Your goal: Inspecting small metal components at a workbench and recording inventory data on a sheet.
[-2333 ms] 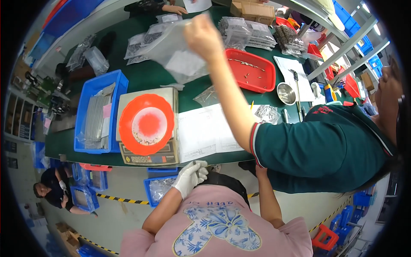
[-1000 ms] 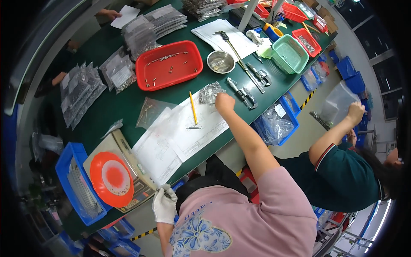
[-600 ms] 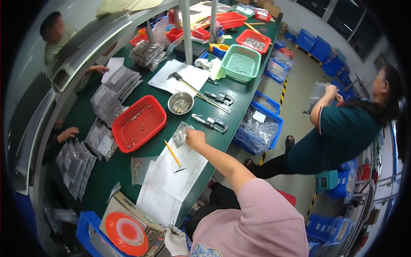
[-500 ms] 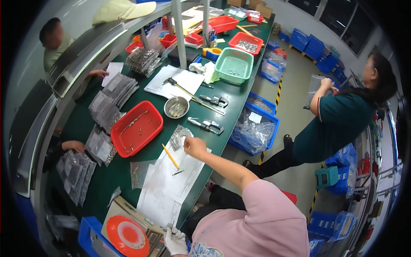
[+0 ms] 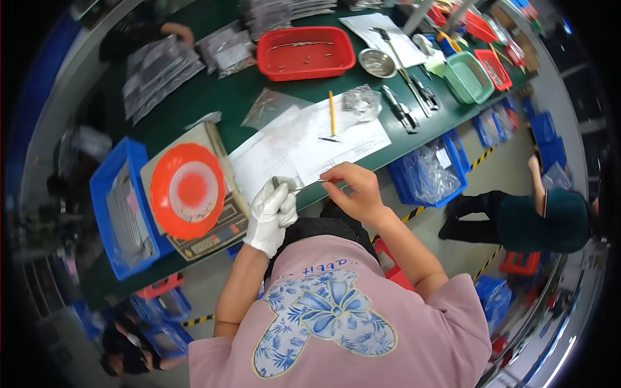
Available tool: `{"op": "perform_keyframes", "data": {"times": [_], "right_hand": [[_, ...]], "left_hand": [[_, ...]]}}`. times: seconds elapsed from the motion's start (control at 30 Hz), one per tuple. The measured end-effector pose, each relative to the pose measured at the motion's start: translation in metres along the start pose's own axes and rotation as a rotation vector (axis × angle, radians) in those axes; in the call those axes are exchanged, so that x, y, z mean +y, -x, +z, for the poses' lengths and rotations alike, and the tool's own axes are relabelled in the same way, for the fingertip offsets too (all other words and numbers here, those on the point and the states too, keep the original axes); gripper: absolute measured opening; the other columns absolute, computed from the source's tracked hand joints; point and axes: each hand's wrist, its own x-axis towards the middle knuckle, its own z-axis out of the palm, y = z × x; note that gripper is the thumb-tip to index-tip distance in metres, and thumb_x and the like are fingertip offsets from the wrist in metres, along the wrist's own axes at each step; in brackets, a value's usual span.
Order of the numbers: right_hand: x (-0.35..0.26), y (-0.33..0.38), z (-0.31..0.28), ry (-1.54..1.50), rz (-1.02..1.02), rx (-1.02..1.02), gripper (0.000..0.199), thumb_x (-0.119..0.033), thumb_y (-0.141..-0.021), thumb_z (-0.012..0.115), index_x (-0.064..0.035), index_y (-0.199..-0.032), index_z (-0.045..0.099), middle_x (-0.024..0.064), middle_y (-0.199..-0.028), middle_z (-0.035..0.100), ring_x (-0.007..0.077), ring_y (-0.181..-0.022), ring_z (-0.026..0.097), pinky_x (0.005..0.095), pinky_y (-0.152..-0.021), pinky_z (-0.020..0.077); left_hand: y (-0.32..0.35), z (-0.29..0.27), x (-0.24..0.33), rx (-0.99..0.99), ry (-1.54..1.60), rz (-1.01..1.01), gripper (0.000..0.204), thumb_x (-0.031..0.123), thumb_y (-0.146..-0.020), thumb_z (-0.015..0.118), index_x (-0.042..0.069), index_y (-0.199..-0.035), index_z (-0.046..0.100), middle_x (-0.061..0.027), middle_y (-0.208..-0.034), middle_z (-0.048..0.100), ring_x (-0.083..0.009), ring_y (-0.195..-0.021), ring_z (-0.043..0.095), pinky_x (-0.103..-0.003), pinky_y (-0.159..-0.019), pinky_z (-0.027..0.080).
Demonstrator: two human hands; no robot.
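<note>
Green worktable [image 5: 233, 97], grey floor [image 5: 422, 236], yellow-and-black floor tape [image 5: 484, 156], dark windows [image 5: 585, 94] at right

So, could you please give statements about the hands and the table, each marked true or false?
1. The left hand wears a white glove. True.
2. The right hand wears a glove too. False: the right hand is bare.
3. The right hand pinches a thin piece. True.
4. The orange dish stands inside the blue bin. False: the orange dish is on the scale.
5. A yellow pencil lies on paper sheets. True.
</note>
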Motion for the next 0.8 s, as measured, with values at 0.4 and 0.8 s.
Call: {"op": "perform_keyframes", "data": {"times": [0.4,0.8], "right_hand": [[-0.028,0.011,0.034,-0.081,-0.143,-0.145,0.013,0.003,-0.063,0.060,-0.0016,-0.074,0.057,0.0084,-0.067,0.057,0.0186,-0.058,0.056,0.0255,-0.051,0.0429],[-0.030,0.006,0.035,-0.045,-0.165,-0.128,0.013,0.002,-0.062,0.060,-0.0027,-0.074,0.056,0.0073,-0.066,0.056,0.0180,-0.057,0.055,0.0255,-0.049,0.0423]], "left_hand": [[0.039,-0.025,-0.006,0.066,-0.091,0.068,0.011,0.014,-0.083,0.043,0.005,-0.086,0.047,0.0029,-0.051,0.034,-0.0039,-0.037,0.022,-0.018,-0.036,0.019],[0.035,-0.027,0.005,0.042,-0.098,0.076,0.011,0.014,-0.083,0.043,0.004,-0.086,0.047,0.0029,-0.051,0.035,-0.0039,-0.037,0.023,-0.018,-0.037,0.019]]}}
